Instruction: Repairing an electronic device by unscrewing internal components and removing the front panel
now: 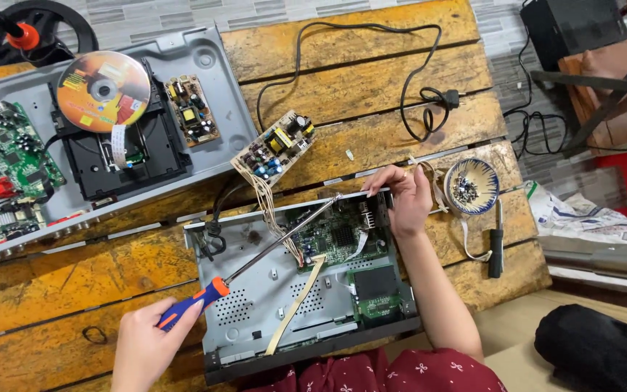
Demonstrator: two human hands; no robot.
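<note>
Open chassis [270, 312]: grey metal case, lid off, lying at the near edge of the surface [371, 87], just in front of the person.
Second chassis [205, 65]: larger grey unit at upper left, holding a disc [103, 91] on a black drive.
Green board [339, 236]: seated in the open chassis, rear right corner.
Loose board [273, 149]: beige, lying on the surface behind the open chassis, tied to it by a wire bundle.
Screwdriver [255, 258]: long shaft, orange-blue handle, tip at the chassis rear edge.
Left hand [143, 345]: fingers wrapped round the screwdriver handle.
Right hand [404, 199]: fingers curled over the chassis rear right corner, steadying it.
Bowl [471, 186]: blue-patterned, holding small screws, right of the hand.
</note>
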